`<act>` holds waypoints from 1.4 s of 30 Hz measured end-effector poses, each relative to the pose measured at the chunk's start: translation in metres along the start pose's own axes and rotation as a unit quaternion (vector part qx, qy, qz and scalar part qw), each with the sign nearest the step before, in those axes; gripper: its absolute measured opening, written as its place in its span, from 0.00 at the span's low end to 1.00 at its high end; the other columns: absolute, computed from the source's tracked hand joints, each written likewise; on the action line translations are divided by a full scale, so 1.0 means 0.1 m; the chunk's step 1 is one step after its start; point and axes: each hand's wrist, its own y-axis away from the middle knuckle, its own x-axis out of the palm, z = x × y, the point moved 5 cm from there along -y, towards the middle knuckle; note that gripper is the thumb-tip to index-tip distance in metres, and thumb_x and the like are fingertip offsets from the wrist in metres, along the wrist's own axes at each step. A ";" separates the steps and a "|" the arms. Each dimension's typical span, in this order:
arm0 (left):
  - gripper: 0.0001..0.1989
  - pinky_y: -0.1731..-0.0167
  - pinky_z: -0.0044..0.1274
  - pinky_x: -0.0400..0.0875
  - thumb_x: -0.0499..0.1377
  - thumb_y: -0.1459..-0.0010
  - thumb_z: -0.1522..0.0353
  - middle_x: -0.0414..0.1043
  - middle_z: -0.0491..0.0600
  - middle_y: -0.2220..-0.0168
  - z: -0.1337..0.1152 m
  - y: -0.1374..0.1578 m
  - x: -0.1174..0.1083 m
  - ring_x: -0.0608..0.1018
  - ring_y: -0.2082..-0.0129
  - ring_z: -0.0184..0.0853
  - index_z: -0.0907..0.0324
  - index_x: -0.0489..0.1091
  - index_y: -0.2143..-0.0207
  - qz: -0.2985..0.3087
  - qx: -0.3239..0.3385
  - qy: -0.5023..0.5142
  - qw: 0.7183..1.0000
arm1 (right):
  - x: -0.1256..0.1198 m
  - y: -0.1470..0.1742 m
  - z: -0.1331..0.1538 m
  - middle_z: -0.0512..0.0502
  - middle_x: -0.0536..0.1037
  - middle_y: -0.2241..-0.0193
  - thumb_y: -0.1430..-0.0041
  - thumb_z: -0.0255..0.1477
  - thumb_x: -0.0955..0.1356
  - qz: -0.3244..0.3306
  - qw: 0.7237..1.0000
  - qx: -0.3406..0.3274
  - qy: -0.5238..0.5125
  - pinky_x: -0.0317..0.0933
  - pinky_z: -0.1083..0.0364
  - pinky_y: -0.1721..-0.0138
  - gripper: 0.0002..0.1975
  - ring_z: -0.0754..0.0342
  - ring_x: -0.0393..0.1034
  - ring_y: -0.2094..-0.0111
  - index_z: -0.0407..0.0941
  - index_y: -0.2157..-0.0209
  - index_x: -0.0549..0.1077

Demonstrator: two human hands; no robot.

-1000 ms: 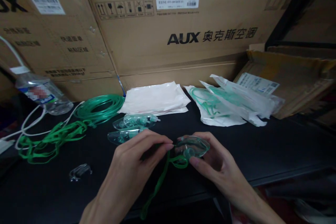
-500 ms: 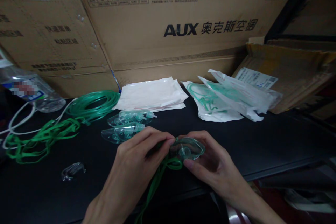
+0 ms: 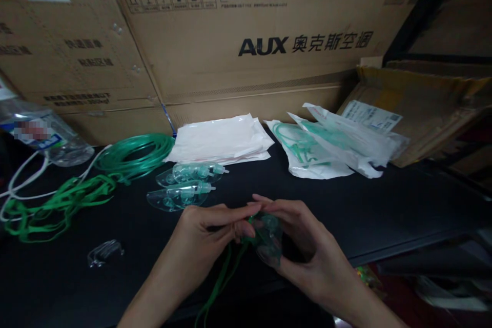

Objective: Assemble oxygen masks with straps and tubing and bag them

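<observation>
Black tabletop (image 3: 369,207), clear mask (image 3: 269,243) (partly covered), long axis toward the person.

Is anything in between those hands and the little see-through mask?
Nothing visible is. The right hand holds the clear mask directly, and the left hand pinches the green strap at its edge. Two other masks lie farther back, out of the way.

Low centre on my feed, the right hand (image 3: 307,246) holds a clear mask (image 3: 271,238); the left hand (image 3: 205,236) pinches green strap (image 3: 220,283).
</observation>
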 end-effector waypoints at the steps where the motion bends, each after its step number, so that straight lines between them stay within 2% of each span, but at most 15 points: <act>1: 0.15 0.70 0.21 0.80 0.63 0.39 0.72 0.84 0.42 0.71 0.02 0.00 0.00 0.83 0.73 0.32 0.44 0.82 0.54 0.006 -0.017 0.017 1.000 | 0.00 0.02 0.02 0.45 0.72 0.36 0.43 0.15 0.72 0.013 1.000 0.000 0.004 0.64 0.47 0.36 0.30 0.48 0.71 0.38 0.55 0.44 0.69; 3: 0.15 0.70 0.21 0.79 0.64 0.40 0.71 0.83 0.42 0.73 0.05 0.00 -0.02 0.82 0.74 0.31 0.44 0.83 0.55 0.005 -0.035 0.033 0.999 | 0.00 0.05 0.06 0.44 0.66 0.32 0.41 0.17 0.70 0.036 0.999 -0.005 -0.001 0.58 0.43 0.32 0.31 0.46 0.64 0.33 0.55 0.40 0.67; 6: 0.14 0.70 0.20 0.77 0.66 0.41 0.71 0.82 0.43 0.73 0.05 0.02 -0.03 0.80 0.74 0.30 0.43 0.83 0.57 -0.002 -0.031 0.027 0.999 | -0.02 0.04 0.13 0.44 0.67 0.32 0.33 0.26 0.67 0.040 0.998 -0.005 -0.040 0.53 0.40 0.31 0.23 0.45 0.58 0.30 0.55 0.39 0.68; 8: 0.14 0.71 0.19 0.76 0.67 0.41 0.71 0.81 0.43 0.73 0.04 0.04 -0.01 0.78 0.74 0.30 0.41 0.82 0.56 0.008 -0.013 0.015 1.000 | -0.04 0.00 0.13 0.43 0.73 0.37 0.30 0.31 0.66 0.014 0.999 0.005 -0.045 0.57 0.41 0.32 0.15 0.45 0.62 0.32 0.54 0.44 0.74; 12: 0.15 0.72 0.20 0.75 0.69 0.41 0.68 0.81 0.44 0.73 0.01 0.06 0.07 0.76 0.73 0.31 0.39 0.81 0.54 0.018 0.035 -0.001 0.999 | -0.05 -0.10 0.08 0.44 0.81 0.44 0.34 0.32 0.71 -0.041 0.999 0.025 -0.007 0.63 0.43 0.35 0.08 0.46 0.73 0.40 0.51 0.55 0.80; 15: 0.15 0.72 0.19 0.73 0.70 0.42 0.67 0.80 0.43 0.72 -0.01 0.05 0.11 0.75 0.73 0.30 0.40 0.82 0.53 0.013 0.045 -0.020 0.999 | -0.06 -0.13 0.04 0.44 0.82 0.46 0.38 0.30 0.74 -0.062 0.998 0.025 -0.014 0.65 0.44 0.37 0.06 0.46 0.76 0.43 0.50 0.58 0.82; 20: 0.13 0.76 0.19 0.68 0.70 0.42 0.65 0.77 0.42 0.73 -0.03 0.05 0.13 0.75 0.75 0.30 0.44 0.83 0.55 -0.004 0.006 -0.067 0.998 | -0.09 -0.15 0.03 0.44 0.84 0.50 0.43 0.29 0.77 -0.085 0.995 0.029 -0.038 0.68 0.46 0.40 0.06 0.46 0.77 0.45 0.50 0.62 0.83; 24: 0.11 0.71 0.22 0.70 0.69 0.42 0.64 0.83 0.43 0.62 -0.01 0.06 0.13 0.77 0.71 0.32 0.45 0.82 0.56 0.001 -0.004 -0.093 0.996 | -0.09 -0.16 0.07 0.45 0.85 0.51 0.44 0.30 0.77 -0.085 0.996 0.016 -0.034 0.69 0.46 0.41 0.06 0.46 0.78 0.46 0.51 0.62 0.84; 28: 0.12 0.70 0.22 0.70 0.67 0.42 0.68 0.80 0.41 0.66 -0.01 0.08 0.14 0.76 0.70 0.32 0.47 0.79 0.56 -0.004 0.013 -0.124 0.992 | -0.08 -0.16 0.09 0.45 0.85 0.52 0.42 0.31 0.77 -0.087 0.996 0.001 -0.004 0.71 0.47 0.45 0.02 0.46 0.79 0.48 0.52 0.66 0.85; 30: 0.12 0.67 0.24 0.71 0.66 0.43 0.70 0.78 0.42 0.66 -0.02 0.09 0.15 0.76 0.67 0.33 0.48 0.77 0.57 -0.012 0.023 -0.140 0.990 | -0.07 -0.15 0.09 0.46 0.85 0.52 0.41 0.31 0.76 -0.089 0.996 -0.003 0.013 0.71 0.47 0.45 0.01 0.46 0.79 0.49 0.52 0.67 0.85; 34: 0.11 0.61 0.28 0.72 0.64 0.44 0.71 0.77 0.43 0.64 -0.07 0.08 0.22 0.76 0.63 0.36 0.50 0.75 0.58 -0.013 0.031 -0.169 0.985 | -0.04 -0.12 0.09 0.47 0.85 0.52 0.37 0.30 0.73 -0.093 0.994 -0.023 0.048 0.71 0.49 0.46 0.04 0.47 0.80 0.51 0.52 0.65 0.83; 37: 0.10 0.60 0.29 0.72 0.62 0.44 0.72 0.77 0.43 0.65 -0.09 0.08 0.25 0.76 0.62 0.37 0.51 0.73 0.60 -0.004 0.036 -0.174 0.984 | 0.00 -0.09 0.09 0.47 0.83 0.50 0.34 0.26 0.70 -0.082 0.992 -0.050 0.084 0.70 0.51 0.46 0.07 0.48 0.78 0.48 0.52 0.63 0.81; 42: 0.10 0.58 0.31 0.72 0.61 0.44 0.73 0.76 0.44 0.63 -0.05 0.12 0.20 0.76 0.60 0.39 0.51 0.74 0.60 -0.015 0.023 -0.178 0.984 | -0.03 -0.06 0.08 0.47 0.81 0.46 0.32 0.24 0.68 -0.081 0.986 -0.063 0.131 0.68 0.49 0.43 0.08 0.48 0.76 0.45 0.51 0.62 0.76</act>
